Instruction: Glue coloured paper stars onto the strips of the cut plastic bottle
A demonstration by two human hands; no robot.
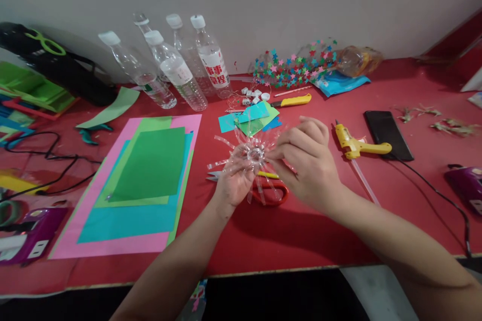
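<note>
A clear plastic bottle top, cut into many thin strips that fan outward, is held above the red table with its round neck facing me. My left hand grips it from the left, fingers closed around the neck. On the other side my right hand pinches at a strip near the neck, thumb and fingertips together. Beneath the hands lie scissors with red handles, partly covered, and a yellow stick-like thing. Colored paper scraps lie just beyond.
Several clear bottles stand at the back left. Stacked colored paper sheets lie left. A yellow cutter and a bottle piece covered in stars are behind. To the right are a yellow glue gun, its cord and a black phone.
</note>
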